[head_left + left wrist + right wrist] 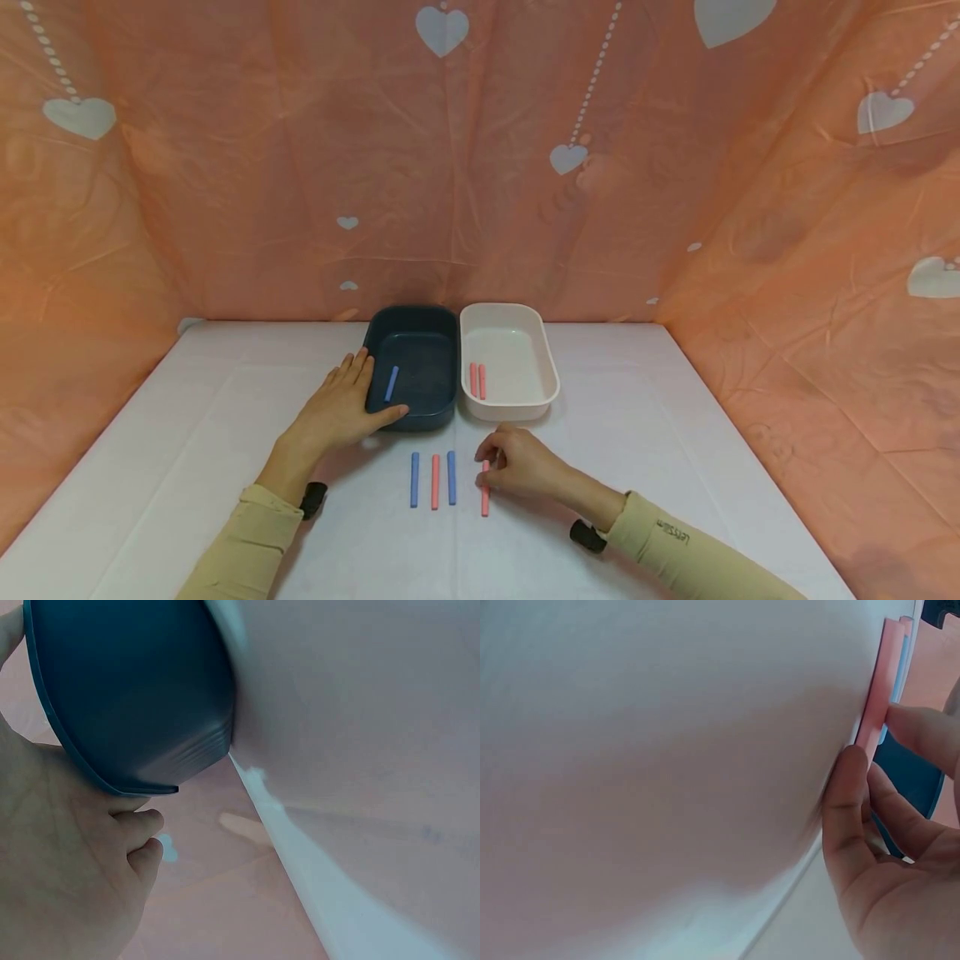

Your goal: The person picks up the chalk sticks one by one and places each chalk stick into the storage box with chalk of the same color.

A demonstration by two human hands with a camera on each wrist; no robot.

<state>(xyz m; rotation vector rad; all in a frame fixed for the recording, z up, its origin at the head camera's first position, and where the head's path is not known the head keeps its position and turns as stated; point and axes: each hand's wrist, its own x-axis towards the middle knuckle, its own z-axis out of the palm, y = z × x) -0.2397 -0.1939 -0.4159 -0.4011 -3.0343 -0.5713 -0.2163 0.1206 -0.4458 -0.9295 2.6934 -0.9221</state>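
My right hand is low over the white tabletop, its thumb and fingertips pinching the upper part of a pink chalk stick. The right wrist view shows that chalk between thumb and fingers, close against the cloth. To its left lie a blue chalk stick, a pink one and another blue one, roughly side by side. My left hand rests with straight fingers along the left rim of the dark blue box, its thumb across the near corner. Inside lies one blue chalk.
A white box stands right beside the dark one, with two pink chalk sticks in it. Behind the table hangs an orange curtain with pale hearts, which also runs along both sides.
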